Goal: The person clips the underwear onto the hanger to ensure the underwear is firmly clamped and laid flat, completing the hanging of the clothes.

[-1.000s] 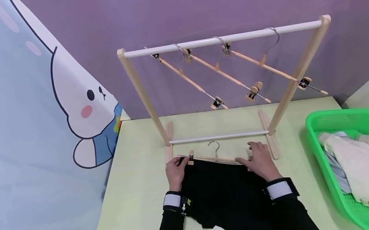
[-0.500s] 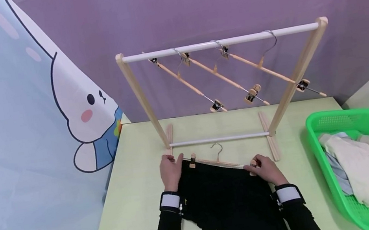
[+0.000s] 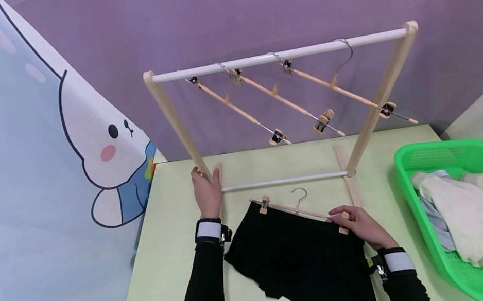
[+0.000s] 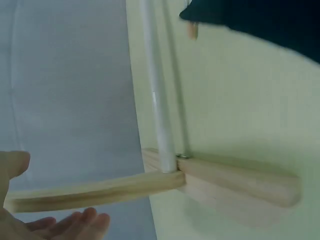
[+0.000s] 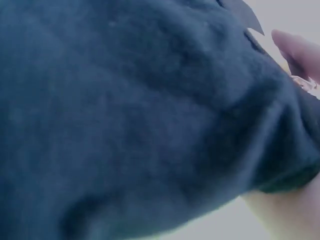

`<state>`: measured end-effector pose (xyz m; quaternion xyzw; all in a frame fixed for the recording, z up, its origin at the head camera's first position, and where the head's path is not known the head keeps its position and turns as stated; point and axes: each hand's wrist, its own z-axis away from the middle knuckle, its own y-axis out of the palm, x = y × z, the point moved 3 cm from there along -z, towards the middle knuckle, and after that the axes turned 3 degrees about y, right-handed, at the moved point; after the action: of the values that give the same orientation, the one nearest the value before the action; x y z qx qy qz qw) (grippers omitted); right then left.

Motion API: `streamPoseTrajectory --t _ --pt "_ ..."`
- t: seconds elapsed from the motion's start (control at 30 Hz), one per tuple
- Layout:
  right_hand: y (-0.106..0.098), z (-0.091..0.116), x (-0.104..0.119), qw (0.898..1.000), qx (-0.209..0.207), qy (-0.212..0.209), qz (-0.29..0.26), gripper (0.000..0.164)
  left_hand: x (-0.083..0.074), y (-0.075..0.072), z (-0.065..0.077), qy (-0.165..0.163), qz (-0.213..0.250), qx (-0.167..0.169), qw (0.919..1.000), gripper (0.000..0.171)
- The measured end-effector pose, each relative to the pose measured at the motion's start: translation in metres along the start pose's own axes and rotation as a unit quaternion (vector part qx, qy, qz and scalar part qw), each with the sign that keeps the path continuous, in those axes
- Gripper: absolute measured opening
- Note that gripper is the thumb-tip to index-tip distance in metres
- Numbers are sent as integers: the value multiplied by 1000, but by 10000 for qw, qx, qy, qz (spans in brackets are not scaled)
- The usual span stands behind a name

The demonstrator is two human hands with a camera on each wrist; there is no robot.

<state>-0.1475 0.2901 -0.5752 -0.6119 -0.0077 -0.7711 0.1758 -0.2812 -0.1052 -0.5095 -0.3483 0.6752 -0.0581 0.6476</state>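
Black shorts point(image 3: 300, 261) hang by their waistband from a wooden clip hanger point(image 3: 297, 209) with a metal hook, low in front of the rack. My right hand point(image 3: 365, 228) pinches the hanger's right end beside its clip point(image 3: 344, 229). In the right wrist view, the dark cloth point(image 5: 140, 115) covers most of the picture and hides much of that hand. My left hand point(image 3: 207, 194) is at the foot of the rack's left post point(image 3: 173, 116). Seen from the left wrist, its thumb and extended fingers point(image 4: 90, 225) lie on either side of the post; contact is unclear.
Several bare clip hangers, one of them a wooden hanger point(image 3: 275, 94), hang from the rack's white top rail point(image 3: 256, 61). A lower white bar point(image 3: 283, 181) joins the posts. To the right stands a green basket point(image 3: 461, 146) with crumpled pale clothes point(image 3: 477, 219).
My left hand has left the hanger's left end and moved up to the rack's left post. My right hand keeps hold of the hanger, which has shifted right with the shorts.
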Motion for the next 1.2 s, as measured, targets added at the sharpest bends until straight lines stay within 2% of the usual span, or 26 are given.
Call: streamPoseTrajectory --t 0.07,0.2,0.3,0.47,0.57,0.7,0.83,1.07,1.2 --pt "-3 6 5 9998 -129 -172 34 33 -4 1 -5 47 3 21 10000 63" --pt "-15 22 20 9947 -737 -580 425 23 -6 2 -10 184 -281 -11 9994 47" --pt "-28 34 36 9853 -1289 -928 626 18 -3 0 -11 276 -464 -43 9985 40" --pt "-49 53 62 9631 -2125 -1497 692 16 -3 -1 -12 431 -550 15 9976 37" --pt "-59 63 78 9421 -2700 -1785 883 16 -4 -1 -12 461 -612 18 9971 36" --pt "-67 74 98 9050 -3431 -2151 1307 18 -3 -1 -13 471 -702 -19 9964 36" --pt "-70 83 112 8763 -3829 -2497 1519 20 -1 -1 -13 400 -772 -76 9962 35" --pt "-79 96 132 8448 -4215 -2884 1593 16 -2 -2 -12 415 -782 -85 9960 36" --pt "-89 101 148 8189 -4465 -3101 1839 15 -2 -1 -12 421 -758 -63 9962 35"
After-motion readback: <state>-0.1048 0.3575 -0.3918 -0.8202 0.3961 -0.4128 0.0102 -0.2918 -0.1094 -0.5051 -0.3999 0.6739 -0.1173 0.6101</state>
